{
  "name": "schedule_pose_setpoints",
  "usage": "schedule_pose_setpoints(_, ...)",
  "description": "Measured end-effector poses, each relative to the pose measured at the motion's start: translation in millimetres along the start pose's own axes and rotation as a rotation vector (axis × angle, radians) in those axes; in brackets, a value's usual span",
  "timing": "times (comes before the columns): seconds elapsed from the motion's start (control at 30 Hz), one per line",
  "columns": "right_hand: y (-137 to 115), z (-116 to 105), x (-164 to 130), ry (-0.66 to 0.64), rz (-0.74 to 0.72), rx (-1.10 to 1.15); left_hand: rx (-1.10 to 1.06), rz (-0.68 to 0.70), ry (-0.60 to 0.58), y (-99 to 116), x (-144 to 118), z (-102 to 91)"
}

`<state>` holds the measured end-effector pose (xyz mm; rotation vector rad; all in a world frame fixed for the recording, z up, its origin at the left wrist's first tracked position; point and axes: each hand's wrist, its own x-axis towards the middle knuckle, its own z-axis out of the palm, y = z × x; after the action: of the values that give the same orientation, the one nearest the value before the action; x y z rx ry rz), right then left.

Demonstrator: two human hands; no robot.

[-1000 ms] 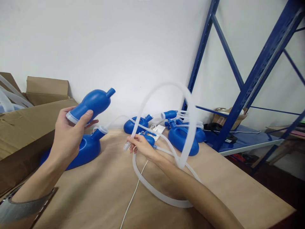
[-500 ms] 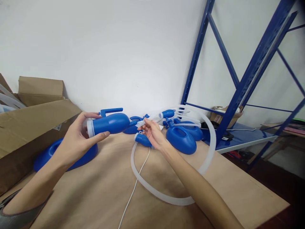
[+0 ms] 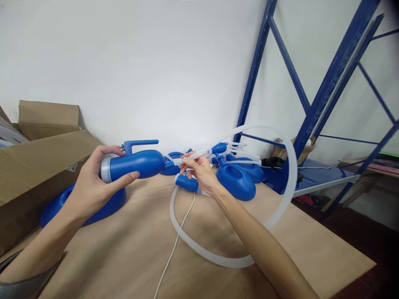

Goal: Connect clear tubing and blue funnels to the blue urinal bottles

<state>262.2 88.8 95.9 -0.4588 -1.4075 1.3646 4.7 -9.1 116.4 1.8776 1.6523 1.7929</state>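
My left hand [image 3: 93, 180] is wrapped round a blue plastic urinal head [image 3: 137, 164], held sideways above the table. The head has a pale collar at my palm, a flat blue clip on top and a narrow spout pointing right. At the spout, my right hand [image 3: 201, 171] pinches the end of a translucent hose [image 3: 291, 174]. Spout and hose end are in line; my fingers partly cover the spot, so I cannot tell how far they are joined. The hose loops out right, passing under my right forearm. Below my right hand lies a second blue head [image 3: 186, 182].
Blue bottles with handle holes stand right [image 3: 236, 182] and behind my left wrist [image 3: 109, 203]. More blue heads and hoses lie at the back. An open cardboard box [image 3: 46, 153] stands left, a blue metal rack [image 3: 330, 83] right. A thin white cord [image 3: 173, 251] crosses the table.
The urinal head has shifted slightly left in view. My right fingers have closed nearer the spout on the hose end, and the hose loop has swung up and to the right.
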Motion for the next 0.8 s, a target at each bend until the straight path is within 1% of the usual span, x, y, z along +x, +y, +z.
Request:
schedule_pose_setpoints(0.1, -2, -2, 1, -0.044, -0.039, -0.053, -0.053, -0.037, -0.026, -5, 1, -1.1)
schedule_pose_setpoints(0.2, -3, -3, 1, -0.080, -0.067, -0.094, -0.116, -0.042, -0.040, -9, 2, -1.9)
schedule_pose_setpoints(0.33, -2, -3, -1, -0.094, -0.126, -0.112, -0.178, -0.065, -0.033, -8, 4, -3.7)
schedule_pose_setpoints(0.47, -2, 1, -3, -0.111, -0.141, -0.098, -0.275, -0.088, -0.055, -7, 7, -6.4)
schedule_pose_setpoints(0.67, -10, 6, -9, -0.113, -0.162, -0.101, -0.263, -0.045, -0.049, -6, 8, -12.2)
schedule_pose_setpoints(0.8, -12, 8, -11, -0.116, -0.123, -0.069, -0.249, -0.003, -0.049, -2, 7, -15.1)
